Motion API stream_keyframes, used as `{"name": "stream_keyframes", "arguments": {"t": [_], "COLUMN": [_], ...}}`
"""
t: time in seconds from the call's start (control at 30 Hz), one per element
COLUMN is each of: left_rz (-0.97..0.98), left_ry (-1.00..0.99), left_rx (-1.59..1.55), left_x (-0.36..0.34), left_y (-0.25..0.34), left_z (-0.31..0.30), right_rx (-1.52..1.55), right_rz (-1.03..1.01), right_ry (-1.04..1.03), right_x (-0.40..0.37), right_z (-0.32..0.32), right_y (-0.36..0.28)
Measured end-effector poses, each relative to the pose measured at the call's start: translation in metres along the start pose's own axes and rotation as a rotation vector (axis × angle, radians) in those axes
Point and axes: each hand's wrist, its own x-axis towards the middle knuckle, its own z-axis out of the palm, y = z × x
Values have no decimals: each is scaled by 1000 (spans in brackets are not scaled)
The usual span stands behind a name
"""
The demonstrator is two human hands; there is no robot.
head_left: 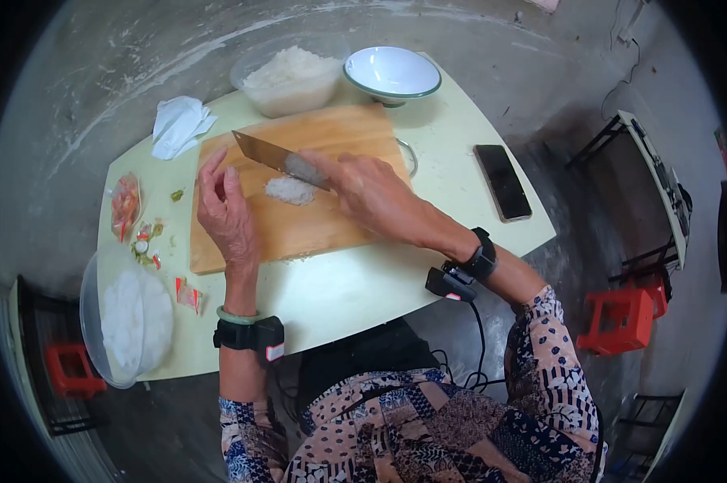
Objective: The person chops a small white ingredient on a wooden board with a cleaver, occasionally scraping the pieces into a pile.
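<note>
Clasping a cleaver (260,150) in wrapped fingers, the right hand (365,187) faces the left hand (226,213), whose fingers curl apart.

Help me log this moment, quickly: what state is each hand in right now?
Left hand: open, loosely curled, nothing visibly held.
Right hand: closed, holding the cleaver.

Bright tabletop (331,294), dimmer floor (568,249), strong fisheye curvature, blacked-out corners
</note>
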Motion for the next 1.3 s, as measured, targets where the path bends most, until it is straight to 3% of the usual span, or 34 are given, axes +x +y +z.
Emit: {"name": "stream_keyframes", "arguments": {"t": [0.07, 0.13, 0.17, 0.23, 0.27, 0.47, 0.57, 0.63, 0.7, 0.77, 0.87, 1.0, 1.07, 1.17, 1.3], "left_rz": [-84, -51, -14, -29, -41, 172, 122, 143, 165, 36, 107, 17, 209, 347, 171], "left_ry": [-79, -86, -85, -132, -171, -283, -246, -243, -241, -241, -243, -215, -326, -365, -513], "left_rx": [40, 35, 29, 62, 97, 196, 188, 193, 203, 91, 84, 156, 371, 376, 268], "left_x": [-1, -1, -1, -4, -6, -7, -8, -8, -6, -10, -11, -9, -10, -14, -16], "left_y": [3, 5, 5, 2, 0, 0, 9, -1, -4, 7, 1, -9, -32, -29, -7], "left_z": [-3, 0, 2, 2, 3, 4, 5, 5, 0, 6, 4, -1, -5, 0, -2], "right_rx": [36, 445, 443, 581, 582, 511, 514, 443, 377, 291, 198, 98, 83, -20, -17], "right_rz": [-40, 26, 31, 294, 301, 320, 372, 91, 124, 171, 158, 85, 54, 11, 76], "right_ry": [46, 88, 90, -162, -158, -137, -145, 64, 63, 62, -44, 34, 67, -6, -131], "right_x": [7, 9, 11, 11, 9, 5, 5, 3, 3, 2, -1, -7, -12, -15, -14], "right_z": [1, -6, -9, -13, -8, 4, 1, 2, -4, -15, -21, -26, -21, -15, -19], "right_y": [12, 11, 12, 14, 20, 32, 35, 41, 39, 37, 36, 28, 22, 12, -5]}}
